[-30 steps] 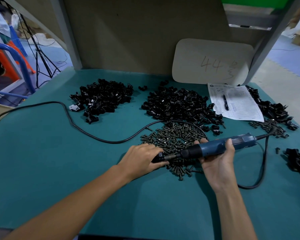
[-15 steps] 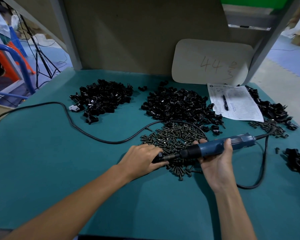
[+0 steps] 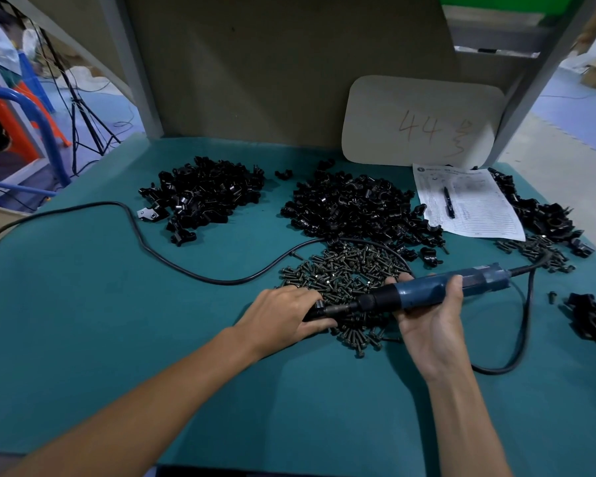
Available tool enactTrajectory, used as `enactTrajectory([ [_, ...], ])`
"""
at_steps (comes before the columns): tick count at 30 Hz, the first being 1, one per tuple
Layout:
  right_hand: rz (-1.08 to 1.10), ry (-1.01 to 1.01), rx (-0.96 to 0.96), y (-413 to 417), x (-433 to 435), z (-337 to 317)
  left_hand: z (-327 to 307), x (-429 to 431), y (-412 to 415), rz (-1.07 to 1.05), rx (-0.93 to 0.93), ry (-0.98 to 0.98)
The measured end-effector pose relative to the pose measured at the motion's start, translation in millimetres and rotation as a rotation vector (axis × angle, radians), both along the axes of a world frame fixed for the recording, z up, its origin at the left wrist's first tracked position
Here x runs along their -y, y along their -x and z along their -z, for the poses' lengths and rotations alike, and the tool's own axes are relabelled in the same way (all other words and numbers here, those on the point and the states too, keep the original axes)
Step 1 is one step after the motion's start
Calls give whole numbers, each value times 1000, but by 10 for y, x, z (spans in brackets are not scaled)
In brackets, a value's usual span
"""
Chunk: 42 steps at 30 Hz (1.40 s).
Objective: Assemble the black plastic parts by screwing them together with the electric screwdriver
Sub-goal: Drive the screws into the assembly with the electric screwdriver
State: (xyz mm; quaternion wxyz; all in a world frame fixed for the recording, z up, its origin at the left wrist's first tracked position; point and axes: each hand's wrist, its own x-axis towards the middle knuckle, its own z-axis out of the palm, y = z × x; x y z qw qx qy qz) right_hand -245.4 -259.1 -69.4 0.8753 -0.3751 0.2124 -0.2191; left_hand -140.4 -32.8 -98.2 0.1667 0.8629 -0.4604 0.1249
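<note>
Left hand: my left hand (image 3: 283,315) is curled down over one small black part (image 3: 315,309), gripping it at the near edge of the screws (image 3: 344,270) (my fingers hide most of it).
Right hand: my right hand (image 3: 427,321) is wrapped around the screwdriver (image 3: 424,290), thumb on top.
Screwdriver: blue barrel and black nose, lying nearly level, with the bit right at the part I'm holding.
Screws: dark, dull metal, in a loose flat heap on the mat (image 3: 83,321).
Left heap (image 3: 203,194): glossy black plastic, curved clamp-like shapes.
Middle heap (image 3: 351,208): more of the same, just behind the screws.
Cord (image 3: 172,263): black and rubbery, snaking in from the left.
Mat: teal, smooth, matte.
Paper (image 3: 468,204): a printed sheet with a pen (image 3: 448,202) lying on it.
Board (image 3: 420,122): pale, round-cornered, "44" handwritten on it, leaning on the back wall.
</note>
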Motion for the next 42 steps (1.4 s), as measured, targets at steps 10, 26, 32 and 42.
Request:
enactTrajectory([
  [10,-18,-35,22,19,-10,-38,-36,-6,15,-16,-22,-10],
  [26,107,270,-280,172,461,-312,-95,-51,103,4,43,311],
  [32,288,873,-730,195,371,-112,-70,-44,83,-46,15,259],
  [42,265,1509,-653,191,51,-257,-150,31,139,-20,-40,224],
])
